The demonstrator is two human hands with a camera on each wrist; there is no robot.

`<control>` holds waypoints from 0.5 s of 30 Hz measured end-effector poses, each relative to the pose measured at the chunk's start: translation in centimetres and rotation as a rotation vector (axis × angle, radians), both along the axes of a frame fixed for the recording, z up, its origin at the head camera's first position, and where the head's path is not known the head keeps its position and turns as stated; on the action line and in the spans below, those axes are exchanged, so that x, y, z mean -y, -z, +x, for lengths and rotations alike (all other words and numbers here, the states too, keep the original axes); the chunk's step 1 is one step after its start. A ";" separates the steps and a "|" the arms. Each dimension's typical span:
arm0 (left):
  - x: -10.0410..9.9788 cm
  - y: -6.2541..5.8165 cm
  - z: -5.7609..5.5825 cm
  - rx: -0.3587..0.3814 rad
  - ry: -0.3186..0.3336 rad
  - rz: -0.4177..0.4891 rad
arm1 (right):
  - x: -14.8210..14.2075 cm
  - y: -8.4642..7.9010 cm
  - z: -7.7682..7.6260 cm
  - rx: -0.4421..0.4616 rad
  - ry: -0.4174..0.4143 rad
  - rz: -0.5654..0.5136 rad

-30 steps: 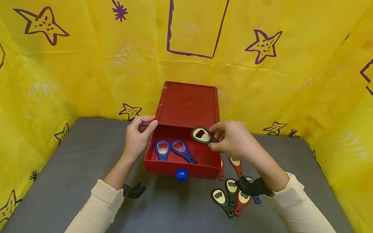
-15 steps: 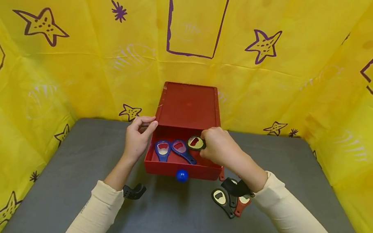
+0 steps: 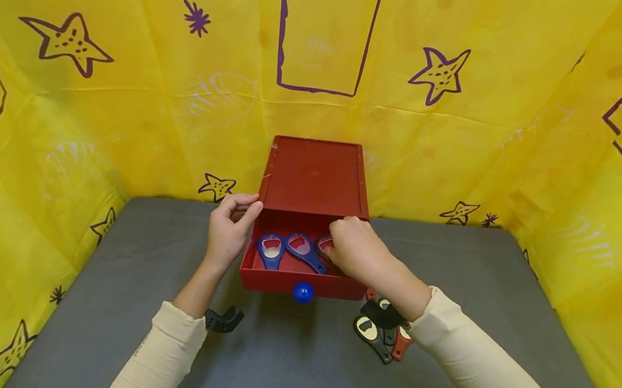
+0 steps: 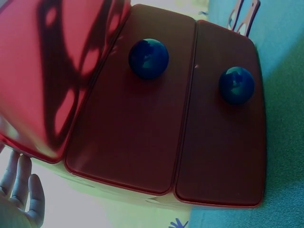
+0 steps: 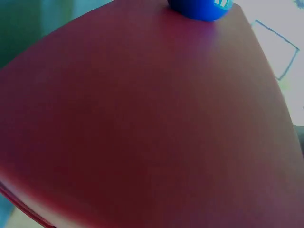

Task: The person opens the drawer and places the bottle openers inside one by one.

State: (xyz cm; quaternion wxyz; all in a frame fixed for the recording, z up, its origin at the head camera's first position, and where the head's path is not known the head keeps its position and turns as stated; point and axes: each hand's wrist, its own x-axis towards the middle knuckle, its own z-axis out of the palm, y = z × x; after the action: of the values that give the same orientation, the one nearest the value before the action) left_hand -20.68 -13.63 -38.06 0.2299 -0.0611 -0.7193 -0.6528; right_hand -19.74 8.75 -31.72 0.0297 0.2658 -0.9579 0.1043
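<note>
A red drawer cabinet (image 3: 316,178) has its top drawer (image 3: 271,279) pulled out in the head view. Two blue bottle openers, the left one (image 3: 270,257) and its neighbour (image 3: 303,252), lie on the drawer floor. My right hand (image 3: 360,248) reaches down into the drawer's right part and holds a dark bottle opener (image 3: 324,245), whose handle is hidden under the fingers. My left hand (image 3: 228,231) touches the cabinet's left side beside the open drawer. Its fingers (image 4: 21,178) look fairly straight in the left wrist view.
Several bottle openers, among them a black one (image 3: 368,330) and a red one (image 3: 401,344), lie right of the drawer, partly under my right wrist. Two lower drawers with blue knobs (image 4: 148,59) are closed. Yellow patterned cloth (image 3: 210,93) walls the grey table.
My right hand has carried the dark bottle opener left and down from above the drawer's right side into the drawer. The left hand stays where it was.
</note>
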 end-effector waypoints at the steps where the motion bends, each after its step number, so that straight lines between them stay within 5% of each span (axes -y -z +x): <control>1: 0.1 0.4 -0.3 -0.005 -0.001 0.000 | -0.1 0.0 0.0 0.020 0.008 -0.016; 6: 0.6 2.4 -1.7 -0.027 -0.004 0.016 | -1.6 -0.9 0.0 0.123 0.014 -0.135; 15: 0.0 -0.2 0.1 0.002 0.017 0.006 | -5.9 -1.2 0.4 0.209 0.023 -0.348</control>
State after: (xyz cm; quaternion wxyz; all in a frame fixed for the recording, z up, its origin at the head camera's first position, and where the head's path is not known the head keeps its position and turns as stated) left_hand -20.57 -13.60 -37.89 0.2236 -0.0659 -0.7170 -0.6570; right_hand -19.37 14.60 -30.56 -0.0232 0.2334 -0.9263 0.2948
